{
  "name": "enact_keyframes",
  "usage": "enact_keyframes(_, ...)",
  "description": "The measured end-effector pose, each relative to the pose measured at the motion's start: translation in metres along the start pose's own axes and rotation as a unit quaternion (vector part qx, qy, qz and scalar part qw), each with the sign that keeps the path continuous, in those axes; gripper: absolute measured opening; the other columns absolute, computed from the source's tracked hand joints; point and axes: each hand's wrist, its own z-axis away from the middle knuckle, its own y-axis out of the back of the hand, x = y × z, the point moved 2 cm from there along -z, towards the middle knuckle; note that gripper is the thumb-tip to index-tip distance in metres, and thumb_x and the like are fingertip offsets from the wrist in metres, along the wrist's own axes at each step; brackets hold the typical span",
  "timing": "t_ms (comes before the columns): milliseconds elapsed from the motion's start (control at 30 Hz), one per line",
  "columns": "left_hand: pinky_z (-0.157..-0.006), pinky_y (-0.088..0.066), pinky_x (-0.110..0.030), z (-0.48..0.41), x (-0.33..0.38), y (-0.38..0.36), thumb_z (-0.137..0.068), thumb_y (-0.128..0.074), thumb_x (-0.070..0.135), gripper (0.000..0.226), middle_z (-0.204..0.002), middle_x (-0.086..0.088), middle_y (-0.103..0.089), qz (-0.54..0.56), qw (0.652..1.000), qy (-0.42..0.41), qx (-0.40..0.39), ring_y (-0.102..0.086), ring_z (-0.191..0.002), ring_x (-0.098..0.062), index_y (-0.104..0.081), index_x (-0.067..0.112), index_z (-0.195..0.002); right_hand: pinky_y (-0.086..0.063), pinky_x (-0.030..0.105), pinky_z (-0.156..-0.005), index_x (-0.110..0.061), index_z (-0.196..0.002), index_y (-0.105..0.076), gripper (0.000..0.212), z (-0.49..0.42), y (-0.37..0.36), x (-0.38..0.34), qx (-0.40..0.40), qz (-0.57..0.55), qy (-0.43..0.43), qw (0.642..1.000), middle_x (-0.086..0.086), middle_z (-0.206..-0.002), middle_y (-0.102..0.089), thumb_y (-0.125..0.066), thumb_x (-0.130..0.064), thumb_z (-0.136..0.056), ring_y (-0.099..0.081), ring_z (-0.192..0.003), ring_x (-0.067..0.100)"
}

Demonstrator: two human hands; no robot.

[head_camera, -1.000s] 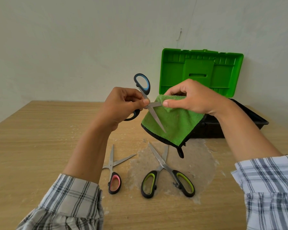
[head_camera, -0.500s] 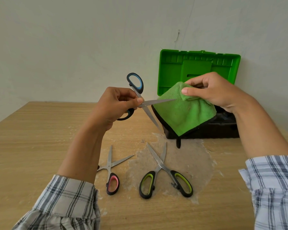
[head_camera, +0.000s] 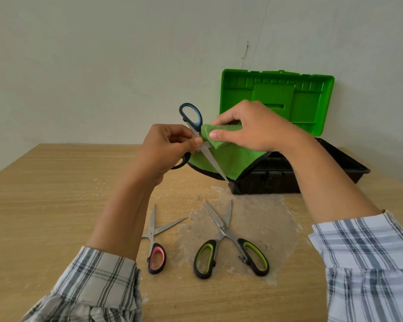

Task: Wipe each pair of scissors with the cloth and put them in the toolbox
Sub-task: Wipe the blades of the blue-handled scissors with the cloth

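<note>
My left hand point(head_camera: 165, 149) pinches blue-handled scissors point(head_camera: 192, 117) near the pivot, blades spread apart above the table. My right hand point(head_camera: 251, 126) grips a green cloth point(head_camera: 228, 159), folded over one blade close to the pivot; the other blade points down across the cloth. Pink-handled scissors point(head_camera: 156, 247) and lime-handled scissors point(head_camera: 230, 247) lie open on the wooden table in front of me. The toolbox point(head_camera: 335, 168) stands open behind my right hand, black base, green lid point(head_camera: 307, 98) raised against the wall. What is inside it is hidden.
The wooden table point(head_camera: 44, 205) has a pale scuffed patch point(head_camera: 261, 217) under the lime-handled scissors. A plain wall rises right behind the table and toolbox. My checked sleeves fill the bottom corners.
My right hand has brought the cloth leftwards, back along the blade to the pivot, after sliding it out to the tip. The two scissors on the table have not moved.
</note>
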Motion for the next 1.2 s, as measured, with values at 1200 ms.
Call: enact_keyframes(1200, -0.079, -0.058, -0.035, 0.009, 0.007, 0.002, -0.072, -0.086, 0.017, 0.076, -0.095, -0.001, -0.074, -0.019, 1.0, 0.011, -0.017, -0.074, -0.075, -0.022, -0.037, 0.028, -0.129, -0.042, 0.024, -0.101, -0.024, -0.109, -0.075, 0.023, 0.016, 0.023, 0.042, -0.102, -0.002, -0.006, 0.995, -0.022, -0.106, -0.071, -0.067, -0.037, -0.092, -0.062, -0.1, -0.01)
